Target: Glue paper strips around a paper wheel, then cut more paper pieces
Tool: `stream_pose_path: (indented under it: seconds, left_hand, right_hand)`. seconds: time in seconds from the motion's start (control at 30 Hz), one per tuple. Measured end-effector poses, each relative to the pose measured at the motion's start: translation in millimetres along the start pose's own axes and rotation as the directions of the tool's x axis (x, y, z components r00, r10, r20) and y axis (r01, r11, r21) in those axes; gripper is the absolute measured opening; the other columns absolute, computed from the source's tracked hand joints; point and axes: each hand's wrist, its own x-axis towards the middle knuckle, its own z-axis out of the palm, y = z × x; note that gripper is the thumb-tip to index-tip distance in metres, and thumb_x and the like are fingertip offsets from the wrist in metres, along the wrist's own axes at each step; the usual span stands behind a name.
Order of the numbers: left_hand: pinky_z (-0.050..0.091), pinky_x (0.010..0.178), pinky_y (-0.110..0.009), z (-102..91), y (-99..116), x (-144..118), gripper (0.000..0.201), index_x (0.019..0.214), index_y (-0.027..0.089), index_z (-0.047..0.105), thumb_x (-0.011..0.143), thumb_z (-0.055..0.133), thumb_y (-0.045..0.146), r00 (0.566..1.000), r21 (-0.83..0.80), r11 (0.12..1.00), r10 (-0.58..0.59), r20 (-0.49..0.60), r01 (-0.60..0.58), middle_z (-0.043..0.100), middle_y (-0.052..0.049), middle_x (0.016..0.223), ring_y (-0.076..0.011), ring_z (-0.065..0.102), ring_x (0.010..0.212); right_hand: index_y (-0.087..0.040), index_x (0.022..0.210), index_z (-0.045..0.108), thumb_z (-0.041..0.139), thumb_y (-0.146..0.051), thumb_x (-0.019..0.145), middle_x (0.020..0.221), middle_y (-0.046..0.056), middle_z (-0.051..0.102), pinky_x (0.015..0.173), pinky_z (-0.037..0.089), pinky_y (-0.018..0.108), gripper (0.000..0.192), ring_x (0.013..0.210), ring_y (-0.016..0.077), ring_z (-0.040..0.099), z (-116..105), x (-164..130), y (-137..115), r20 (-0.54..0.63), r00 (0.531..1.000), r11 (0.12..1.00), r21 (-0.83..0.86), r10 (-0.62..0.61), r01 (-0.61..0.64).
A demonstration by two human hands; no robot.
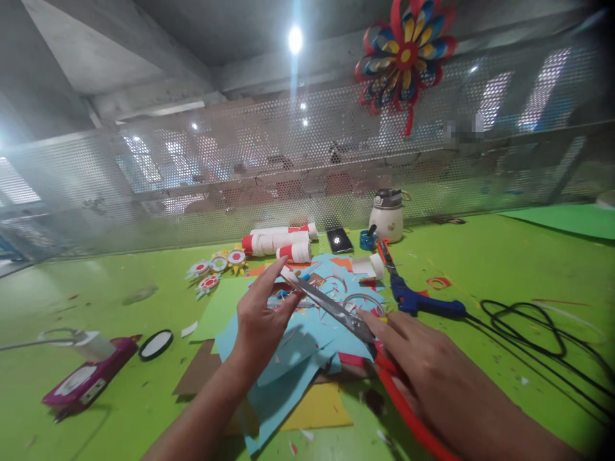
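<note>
My right hand [427,365] grips red-handled scissors [336,310], their steel blades pointing up and left over a heap of blue paper sheets [293,358]. My left hand [262,314] is raised above the sheets, its fingers pinching something small at the blade tips; what it pinches is too small to tell. Paper scraps lie scattered under both hands. Yellow paper [319,410] and brown paper [199,374] stick out beneath the blue ones.
A blue glue gun [418,298] with a black cord [538,333] lies to the right. Glue sticks [276,242], a phone [339,241], a white jar [387,215] and small paper flowers [216,266] sit behind. A magenta box [86,378] lies left. A perforated screen carries a paper flower [406,54].
</note>
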Motion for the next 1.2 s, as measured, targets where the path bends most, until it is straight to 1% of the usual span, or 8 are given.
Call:
stream_pose_path:
  seconds: [0.13, 0.33, 0.53, 0.7, 0.83, 0.9, 1.07, 1.2]
  left_hand:
    - [0.060, 0.079, -0.034, -0.9, 2, 1, 0.049, 0.127, 0.018, 0.057, 0.081, 0.066, 0.028, 1.000, 0.012, 1.000, 0.011, 0.013, -0.011, 0.067, -0.013, 0.118, -0.0175, 0.070, 0.080]
    - [0.060, 0.080, -0.037, -1.6, 3, 0, 0.049, 0.129, 0.016, 0.056, 0.082, 0.065, 0.027, 0.999, 0.028, 0.999, 0.028, 0.032, -0.029, 0.066, -0.015, 0.119, -0.0191, 0.071, 0.080]
    - [0.060, 0.080, -0.034, 0.0, 3, -1, 0.050, 0.130, 0.018, 0.055, 0.081, 0.065, 0.025, 1.000, 0.014, 1.000, 0.021, -0.003, -0.021, 0.066, -0.013, 0.120, -0.0184, 0.070, 0.082]
    - [0.060, 0.081, -0.033, -0.5, 7, -2, 0.051, 0.130, 0.020, 0.055, 0.081, 0.067, 0.025, 1.000, -0.036, 0.999, 0.011, -0.020, -0.011, 0.067, -0.011, 0.119, -0.0181, 0.070, 0.085]
    - [0.060, 0.083, -0.033, 0.6, 8, -3, 0.052, 0.131, 0.021, 0.054, 0.081, 0.066, 0.023, 0.999, -0.074, 0.997, 0.001, -0.035, -0.003, 0.065, -0.012, 0.122, -0.0181, 0.070, 0.088]
    - [0.059, 0.084, -0.033, 1.6, 8, -4, 0.052, 0.132, 0.021, 0.053, 0.081, 0.066, 0.023, 0.999, -0.074, 0.997, -0.011, -0.048, 0.007, 0.065, -0.011, 0.123, -0.0175, 0.069, 0.088]
    - [0.060, 0.083, -0.032, 2.9, 9, -5, 0.052, 0.131, 0.023, 0.054, 0.080, 0.067, 0.023, 0.998, -0.085, 0.996, -0.023, -0.057, 0.018, 0.065, -0.010, 0.123, -0.0165, 0.069, 0.086]
    - [0.061, 0.081, -0.032, 3.3, 9, -5, 0.053, 0.131, 0.024, 0.054, 0.079, 0.068, 0.022, 0.998, -0.117, 0.993, -0.026, -0.056, 0.020, 0.065, -0.009, 0.122, -0.0175, 0.070, 0.086]
  right_hand:
    - [-0.007, 0.120, 0.059, 0.043, -0.011, 0.085, 0.088, 0.017, 0.065, 0.061, 0.058, 0.050, 0.039, 0.076, 0.0293, 0.064, -1, 0, 2, -0.009, 1.000, 1.000, -0.004, -0.004, 0.004]
    - [-0.006, 0.115, 0.062, 0.039, -0.010, 0.084, 0.085, 0.017, 0.066, 0.057, 0.058, 0.049, 0.038, 0.072, 0.0293, 0.065, -5, 2, 4, -0.007, 1.000, 1.000, -0.009, -0.023, 0.023]
    - [-0.006, 0.117, 0.062, 0.040, -0.012, 0.086, 0.087, 0.017, 0.068, 0.060, 0.059, 0.049, 0.039, 0.074, 0.0294, 0.066, -3, 1, 3, -0.034, 0.999, 1.000, 0.002, -0.031, 0.031]
    - [-0.009, 0.114, 0.064, 0.041, -0.012, 0.085, 0.088, 0.016, 0.070, 0.060, 0.060, 0.047, 0.037, 0.073, 0.0284, 0.067, -6, 2, 0, -0.043, 0.999, 1.000, -0.015, -0.021, 0.021]
    - [-0.008, 0.108, 0.066, 0.034, -0.015, 0.089, 0.084, 0.017, 0.072, 0.057, 0.061, 0.042, 0.038, 0.069, 0.0268, 0.069, -9, 4, -3, -0.112, 0.992, 0.998, -0.050, -0.050, 0.045]
    - [-0.007, 0.108, 0.066, 0.031, -0.016, 0.092, 0.083, 0.017, 0.072, 0.057, 0.062, 0.040, 0.039, 0.069, 0.0264, 0.070, -10, 4, -4, -0.136, 0.989, 0.997, -0.068, -0.057, 0.048]
    - [-0.007, 0.111, 0.065, 0.030, -0.019, 0.094, 0.085, 0.017, 0.073, 0.059, 0.062, 0.042, 0.040, 0.071, 0.0264, 0.071, -10, 3, -6, -0.131, 0.989, 0.996, -0.073, -0.062, 0.053]
    - [-0.007, 0.110, 0.065, 0.032, -0.014, 0.090, 0.084, 0.017, 0.073, 0.059, 0.062, 0.042, 0.040, 0.070, 0.0262, 0.071, -10, 3, -5, -0.132, 0.990, 0.996, -0.076, -0.058, 0.048]
